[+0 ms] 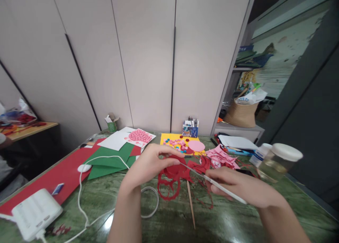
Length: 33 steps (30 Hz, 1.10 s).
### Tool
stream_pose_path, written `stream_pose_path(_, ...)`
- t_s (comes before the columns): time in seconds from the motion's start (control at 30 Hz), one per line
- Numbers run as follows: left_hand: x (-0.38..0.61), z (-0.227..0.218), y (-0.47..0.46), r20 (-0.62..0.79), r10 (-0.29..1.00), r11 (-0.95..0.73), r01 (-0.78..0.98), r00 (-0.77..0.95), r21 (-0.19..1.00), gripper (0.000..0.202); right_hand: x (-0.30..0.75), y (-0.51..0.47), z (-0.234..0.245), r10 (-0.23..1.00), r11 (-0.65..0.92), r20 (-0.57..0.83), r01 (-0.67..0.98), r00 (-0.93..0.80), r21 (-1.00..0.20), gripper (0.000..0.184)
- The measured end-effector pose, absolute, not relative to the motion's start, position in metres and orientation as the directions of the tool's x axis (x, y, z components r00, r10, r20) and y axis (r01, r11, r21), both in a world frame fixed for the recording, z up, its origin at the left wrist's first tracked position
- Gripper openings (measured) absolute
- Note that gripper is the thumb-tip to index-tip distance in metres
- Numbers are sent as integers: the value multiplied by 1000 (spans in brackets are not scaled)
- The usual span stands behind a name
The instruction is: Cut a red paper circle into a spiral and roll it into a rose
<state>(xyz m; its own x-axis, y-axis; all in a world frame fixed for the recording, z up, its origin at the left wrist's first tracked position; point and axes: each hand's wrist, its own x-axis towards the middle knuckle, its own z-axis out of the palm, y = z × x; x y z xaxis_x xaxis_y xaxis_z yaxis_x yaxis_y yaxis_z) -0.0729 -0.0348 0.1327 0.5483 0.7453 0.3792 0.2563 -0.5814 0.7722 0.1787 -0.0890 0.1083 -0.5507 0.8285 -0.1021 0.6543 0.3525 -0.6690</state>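
My left hand [149, 161] is closed in a pinch above the table, its thumb and fingertips at a round red paper piece [174, 170]. My right hand [242, 184] grips a slim white-handled tool with a thin metal shaft [225, 190]; its exact kind is unclear. The shaft points left, and its tip meets the red paper by my left fingertips. Under the round piece hangs or lies a cut-out red paper ring shape [168, 190]. A pointed wooden stick [191, 206] rests on the table between my hands, and a white ring [156, 205] lies beside my left forearm.
Pink paper scraps [221, 157], a yellow sheet [165, 138] with small beads and a pen box [190, 128] stand behind. A lidded jar [278, 165] is at right. Green paper [106, 161], red paper [71, 169], a white charger [37, 213] and its cable lie left.
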Motion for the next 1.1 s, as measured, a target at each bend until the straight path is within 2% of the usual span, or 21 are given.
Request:
stream_pose_path(0.13, -73, 133, -35, 352, 754, -574, 295, 555, 764, 17, 180, -88, 108, 827, 365, -92, 654, -554, -662, 33)
stream_pose_path(0.27, -74, 132, -36, 300, 769, -547, 341, 564, 764, 17, 180, -88, 108, 811, 364, -140, 677, -568, -639, 30)
stream_pose_path(0.47, -75, 131, -35, 283, 755, -548, 333, 591, 767, 17, 181, -89, 108, 817, 360, -159, 706, -554, -609, 28)
stream_pose_path(0.8, -74, 133, -36, 180, 779, -475, 378, 601, 795, 16, 181, -88, 109, 806, 374, -173, 713, -566, -593, 28)
stream_pose_path(0.97, -74, 132, -35, 190, 776, -490, 386, 602, 782, 15, 181, -87, 108, 815, 361, -176, 722, -552, -590, 28)
stream_pose_path(1.1, -73, 130, -31, 302, 774, -545, 344, 556, 765, 15, 178, -85, 106, 819, 352, -136, 676, -557, -648, 33)
